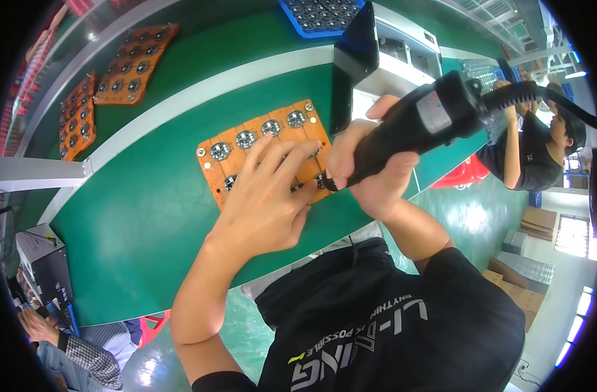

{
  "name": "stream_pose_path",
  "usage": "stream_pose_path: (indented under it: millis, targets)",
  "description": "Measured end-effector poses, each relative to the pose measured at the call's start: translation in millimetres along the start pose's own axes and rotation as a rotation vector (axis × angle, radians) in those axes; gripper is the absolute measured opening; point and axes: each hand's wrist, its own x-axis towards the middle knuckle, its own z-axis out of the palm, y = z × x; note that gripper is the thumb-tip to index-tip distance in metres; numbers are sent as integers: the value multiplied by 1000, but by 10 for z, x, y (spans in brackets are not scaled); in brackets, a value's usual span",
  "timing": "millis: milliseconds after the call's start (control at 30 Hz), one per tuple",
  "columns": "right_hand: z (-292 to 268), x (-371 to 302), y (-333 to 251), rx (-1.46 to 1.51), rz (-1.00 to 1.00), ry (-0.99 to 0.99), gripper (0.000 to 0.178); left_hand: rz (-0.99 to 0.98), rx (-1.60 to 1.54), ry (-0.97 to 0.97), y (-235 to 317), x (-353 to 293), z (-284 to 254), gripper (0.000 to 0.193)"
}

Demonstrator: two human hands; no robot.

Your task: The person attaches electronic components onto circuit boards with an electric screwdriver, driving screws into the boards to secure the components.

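An orange fixture plate [236,130] lies tilted on the green workbench, with round circuit boards [246,139] seated in rows of pockets. My left hand [269,189] rests palm down across its middle, fingers spread over several of the boards and covering them in part. In my right hand [377,160] is a black electric screwdriver [416,127], its corded end up to the right. Its tip points down at a round board by the plate's near right edge, close to my left thumb. Whether the tip touches a screw is hidden.
Two more orange plates [132,65] with round boards stand beyond the metal rail. A blue tray [318,29] of round parts sits at the back. A dark flat screen [356,62] rises beside the plate. Other people [530,144] work at right and lower left, near a grey box [44,261].
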Motion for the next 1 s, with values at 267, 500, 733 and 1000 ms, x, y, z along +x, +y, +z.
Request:
stream_pose_path:
  millis: [267,500,733,1000]
  targets:
    - [-81,60,-67,51,-1,-28,67,-5,-15,19,122,143,30,18]
    - [-210,61,-118,134,6,57,68,44,80,-5,212,294,30,27]
    - [-683,219,-553,363,-100,299,76,-492,-640,436,-282,811,-6,22]
    - [-1216,604,-1010,109,-312,466,88,-1053,-918,281,-1408,1979,195,29]
